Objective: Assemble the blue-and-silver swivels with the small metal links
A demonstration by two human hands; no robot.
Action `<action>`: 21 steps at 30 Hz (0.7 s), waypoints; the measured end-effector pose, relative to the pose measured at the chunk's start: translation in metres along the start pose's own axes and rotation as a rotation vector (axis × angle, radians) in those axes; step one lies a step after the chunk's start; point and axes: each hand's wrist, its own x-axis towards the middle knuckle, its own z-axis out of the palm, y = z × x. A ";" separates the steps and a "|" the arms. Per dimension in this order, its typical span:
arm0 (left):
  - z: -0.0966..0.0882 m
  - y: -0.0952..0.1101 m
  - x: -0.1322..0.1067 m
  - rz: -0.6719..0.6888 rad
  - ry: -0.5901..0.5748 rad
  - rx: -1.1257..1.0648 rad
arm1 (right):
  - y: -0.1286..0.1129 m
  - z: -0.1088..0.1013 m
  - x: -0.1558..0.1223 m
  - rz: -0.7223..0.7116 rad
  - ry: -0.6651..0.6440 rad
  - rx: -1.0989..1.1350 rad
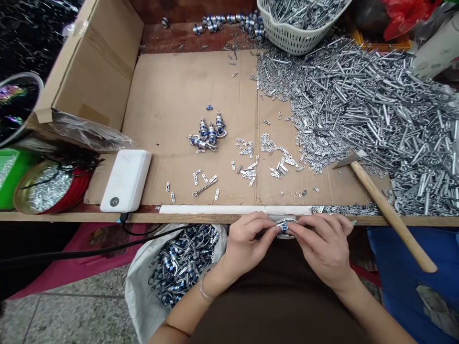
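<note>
You're holding the part (285,228) just off the bench (215,218) edge, left hand (247,246) and right hand (324,251) fingertips clamped on it, and any slackening pinch is risking dropping it.

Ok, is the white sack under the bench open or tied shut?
Open: the white sack gapes at its mouth, with a heap of blue-and-silver parts showing inside.

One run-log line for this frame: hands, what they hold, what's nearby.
left hand: pinches small blue-silver part | right hand: pinches same part | where: front table edge | nearby: hammer, bag of like parts
</note>
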 end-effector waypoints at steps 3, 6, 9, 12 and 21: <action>-0.001 0.001 -0.001 0.038 -0.034 0.066 | 0.001 -0.004 0.005 -0.048 -0.061 0.014; -0.001 0.002 -0.001 0.083 -0.047 0.136 | 0.004 -0.005 0.009 -0.015 -0.200 0.116; -0.002 0.001 -0.002 0.149 -0.079 0.214 | 0.005 -0.006 0.010 0.046 -0.312 0.174; -0.003 -0.005 -0.005 0.317 -0.158 0.350 | 0.008 -0.002 0.008 0.168 -0.410 0.234; 0.011 -0.025 -0.014 0.382 -0.086 0.688 | 0.023 0.010 0.019 0.384 -0.503 0.164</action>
